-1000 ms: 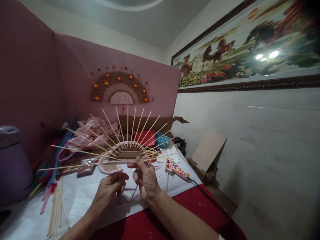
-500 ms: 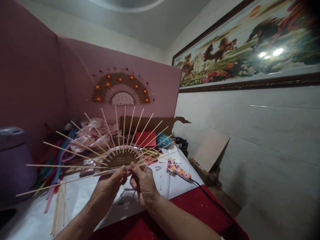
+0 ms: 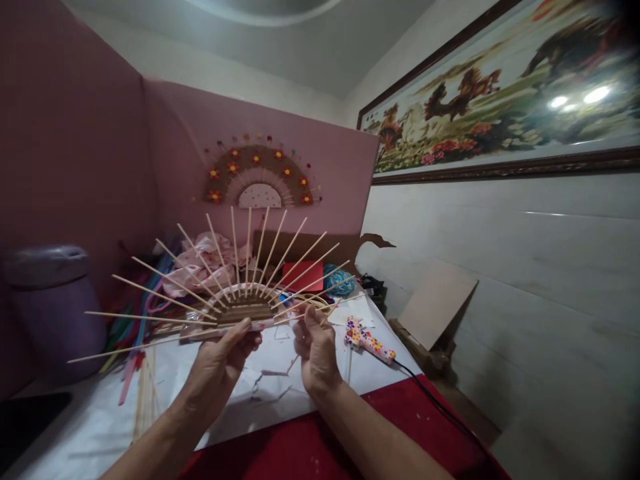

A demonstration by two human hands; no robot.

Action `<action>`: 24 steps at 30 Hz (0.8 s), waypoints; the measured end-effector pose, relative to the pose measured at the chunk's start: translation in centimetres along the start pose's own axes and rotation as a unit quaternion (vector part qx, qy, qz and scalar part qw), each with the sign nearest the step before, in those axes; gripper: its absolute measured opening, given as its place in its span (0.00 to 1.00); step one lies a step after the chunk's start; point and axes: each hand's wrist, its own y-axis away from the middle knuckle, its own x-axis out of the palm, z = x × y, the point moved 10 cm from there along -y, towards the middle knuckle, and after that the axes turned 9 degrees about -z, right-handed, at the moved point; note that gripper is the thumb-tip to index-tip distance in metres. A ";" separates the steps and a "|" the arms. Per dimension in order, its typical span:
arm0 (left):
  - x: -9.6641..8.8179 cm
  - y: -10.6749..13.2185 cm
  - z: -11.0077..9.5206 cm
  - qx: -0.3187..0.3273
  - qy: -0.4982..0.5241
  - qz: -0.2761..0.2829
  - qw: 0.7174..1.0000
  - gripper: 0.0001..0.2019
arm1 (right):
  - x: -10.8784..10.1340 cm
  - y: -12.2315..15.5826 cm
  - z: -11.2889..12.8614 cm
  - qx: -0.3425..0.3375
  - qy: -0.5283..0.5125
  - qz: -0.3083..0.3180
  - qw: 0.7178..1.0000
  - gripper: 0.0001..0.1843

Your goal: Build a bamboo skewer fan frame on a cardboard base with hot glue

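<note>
My left hand (image 3: 223, 363) pinches the lower edge of a brown cardboard half-circle (image 3: 245, 312) with a pale rim. Thin wooden sticks (image 3: 195, 250) fan out from its curved edge like rays. Just right of the half-circle, my right hand (image 3: 320, 350) is closed, apart from the cardboard, with fingertips close to the rightmost sticks. A slim stick (image 3: 293, 363) slants out below its fingers and seems to be gripped in them; the fingers partly hide it. A flower-patterned glue gun (image 3: 369, 341) lies on the white sheet to the right.
A finished fan-shaped piece with red flowers (image 3: 257, 167) is on the pink panel (image 3: 330, 160) behind. Pink crumpled paper (image 3: 203, 260), a blue yarn ball (image 3: 340, 280) and loose sticks (image 3: 145, 393) lie around. A purple bin (image 3: 55, 313) stands left; a black cord (image 3: 435, 400) trails right.
My right hand has moved right, away from the half-circle's lower edge, with the slim stick. My left hand still holds the half-circle. The whole view has shifted slightly.
</note>
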 end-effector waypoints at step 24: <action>0.5 1.4 3.4 -0.080 -0.025 -0.020 0.996 0.09 | -0.1 0.9 -1.8 0.023 0.038 -0.011 0.999 0.16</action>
